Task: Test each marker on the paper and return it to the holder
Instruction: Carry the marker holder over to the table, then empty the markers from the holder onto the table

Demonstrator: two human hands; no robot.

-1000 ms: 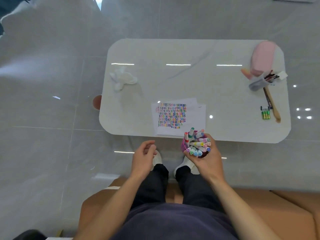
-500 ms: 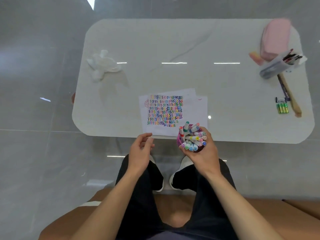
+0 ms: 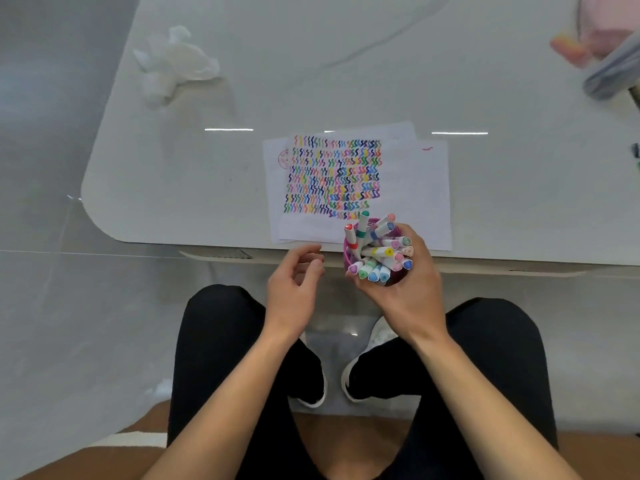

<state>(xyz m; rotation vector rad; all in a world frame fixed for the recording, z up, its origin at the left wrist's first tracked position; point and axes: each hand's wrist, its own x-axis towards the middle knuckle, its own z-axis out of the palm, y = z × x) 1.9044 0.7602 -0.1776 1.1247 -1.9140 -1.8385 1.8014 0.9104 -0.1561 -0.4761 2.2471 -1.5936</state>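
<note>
Marker holder (image 3: 347,254) moved up over worktop (image 3: 194,174) near edge, clasped by right grip (image 3: 410,294); left grip (image 3: 294,289) slack, empty. Paper (image 3: 408,188) stamp unreadable.

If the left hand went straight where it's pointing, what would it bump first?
Likely the markers in the purple holder that the right hand grips; the left hand points up-right at them, though depth is unclear.
</note>
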